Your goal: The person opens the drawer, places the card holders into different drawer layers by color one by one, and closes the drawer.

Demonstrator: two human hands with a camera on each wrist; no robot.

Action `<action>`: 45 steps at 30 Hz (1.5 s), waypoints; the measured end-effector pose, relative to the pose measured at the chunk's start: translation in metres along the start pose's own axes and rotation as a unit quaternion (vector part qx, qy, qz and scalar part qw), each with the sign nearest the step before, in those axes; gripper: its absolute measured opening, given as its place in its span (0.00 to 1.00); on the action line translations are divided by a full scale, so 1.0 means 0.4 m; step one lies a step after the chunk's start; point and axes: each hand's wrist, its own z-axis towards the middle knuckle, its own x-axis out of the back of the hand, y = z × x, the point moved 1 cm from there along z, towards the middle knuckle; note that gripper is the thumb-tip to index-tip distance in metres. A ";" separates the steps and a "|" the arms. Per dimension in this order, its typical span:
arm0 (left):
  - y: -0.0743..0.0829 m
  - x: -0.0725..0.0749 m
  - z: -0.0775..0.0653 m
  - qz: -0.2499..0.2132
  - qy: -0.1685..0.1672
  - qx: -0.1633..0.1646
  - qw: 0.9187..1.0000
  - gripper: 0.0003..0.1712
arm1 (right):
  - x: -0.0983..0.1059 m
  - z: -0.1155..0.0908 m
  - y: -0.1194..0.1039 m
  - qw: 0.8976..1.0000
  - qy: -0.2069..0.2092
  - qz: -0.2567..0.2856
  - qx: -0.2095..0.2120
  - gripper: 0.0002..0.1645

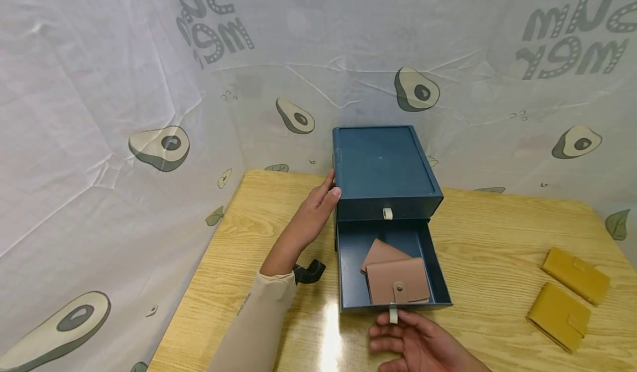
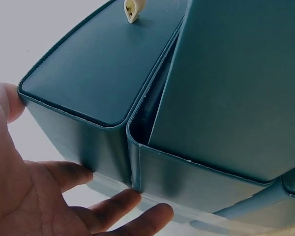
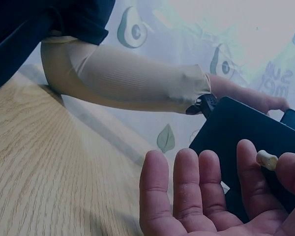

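Note:
A dark blue drawer box (image 1: 385, 162) stands on the table, its top drawer closed and the drawer below pulled out. Two pink wallets lie in that open drawer (image 1: 350, 283); the front wallet (image 1: 398, 283), with a snap strap, overlaps the rear wallet (image 1: 383, 252). My left hand (image 1: 316, 211) rests against the box's left side, thumb near the top front corner and fingers extended along the side in the left wrist view. At the drawer's front, my right hand (image 1: 418, 341) pinches the white pull tab (image 3: 267, 160) between thumb and index finger, other fingers loosely extended.
Two yellow wallets lie at the table's right: a long wallet (image 1: 576, 275) and a squarer wallet (image 1: 559, 317) in front of it. A printed sheet (image 1: 348, 46) hangs behind the wooden table (image 1: 487, 239). A black device (image 1: 309, 272) shows at my left wrist.

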 end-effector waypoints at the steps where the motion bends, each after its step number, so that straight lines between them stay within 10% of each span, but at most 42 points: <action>1: 0.000 0.001 -0.001 0.000 0.000 0.000 1.000 0.44 | -0.001 0.002 -0.001 1.000 -0.001 0.001 0.001 0.33; 45: -0.010 0.003 -0.006 -0.015 -0.005 -0.002 1.000 0.44 | 0.007 0.162 -0.253 0.971 0.168 -0.164 0.050 0.31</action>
